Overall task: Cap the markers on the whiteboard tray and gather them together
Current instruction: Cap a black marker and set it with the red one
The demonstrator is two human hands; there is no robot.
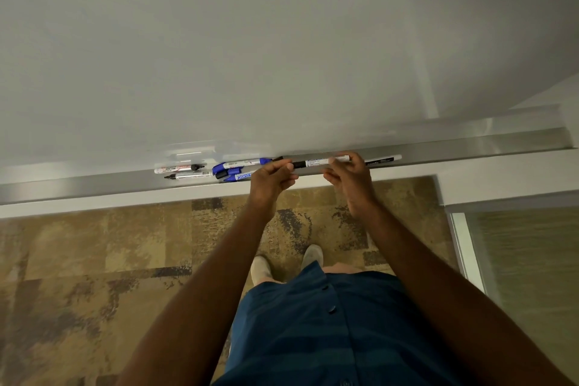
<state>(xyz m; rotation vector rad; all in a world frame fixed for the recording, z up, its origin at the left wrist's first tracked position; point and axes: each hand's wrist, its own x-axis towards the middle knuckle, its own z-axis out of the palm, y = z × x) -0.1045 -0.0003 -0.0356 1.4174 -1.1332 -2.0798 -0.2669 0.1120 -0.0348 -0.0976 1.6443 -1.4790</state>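
Observation:
A grey metal whiteboard tray [94, 180] runs across the view. My right hand [347, 175] grips a white marker with a black tip [316, 162] by its barrel, just above the tray. My left hand [272, 178] pinches a black cap [280, 160] right at that marker's tip. On the tray to the left lie two white markers [178, 168] [188, 176] with black ends, and two blue markers [244, 163] [235, 177] with a loose blue cap [217, 168] between them. Another marker [383, 160] lies on the tray past my right hand.
The whiteboard [282, 41] fills the upper half of the view. Below the tray is patterned brown carpet [94, 260], with my shoes [260, 266] on it. A glass panel with a metal frame [470, 244] stands at the right.

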